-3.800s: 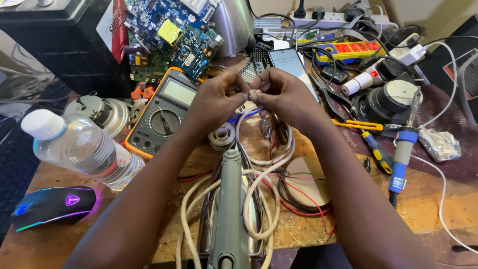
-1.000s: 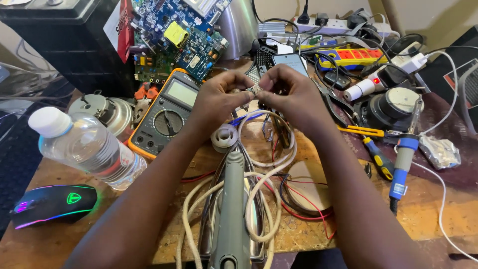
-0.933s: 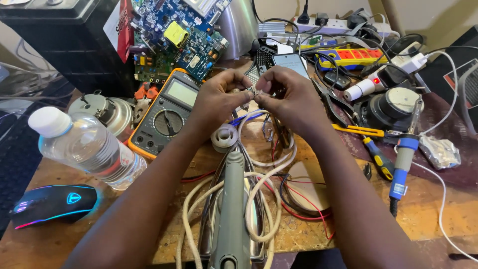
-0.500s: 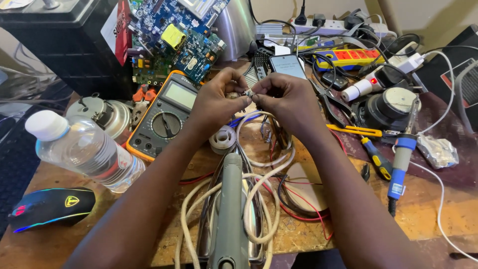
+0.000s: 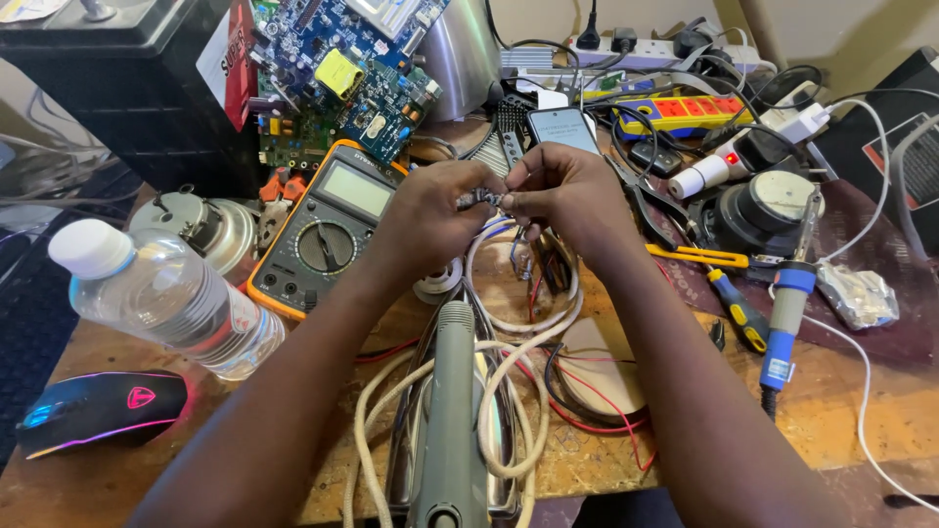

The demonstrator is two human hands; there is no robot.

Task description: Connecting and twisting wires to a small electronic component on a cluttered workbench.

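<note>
My left hand (image 5: 430,217) and my right hand (image 5: 565,194) meet above the middle of the wooden bench, fingertips pinched together on the bare ends of thin wires (image 5: 486,199). A white cord (image 5: 509,323) hangs from the hands and loops down around a clothes iron (image 5: 452,420) that lies handle-up at the near edge. Thin red wires (image 5: 587,416) trail beside it. Behind the right hand lies a smartphone (image 5: 561,127). A multimeter (image 5: 321,230) with an orange rim lies just left of the left hand.
A plastic water bottle (image 5: 166,298) and a glowing computer mouse (image 5: 98,411) are at left. Circuit boards (image 5: 337,78) lean at the back. A soldering iron (image 5: 782,313), a screwdriver (image 5: 736,311), a power strip (image 5: 685,110) and a round black device (image 5: 763,210) crowd the right.
Both hands have stayed pinched on the wire ends, with small finger shifts as they work them. The view has tilted slightly; nothing on the bench has moved.
</note>
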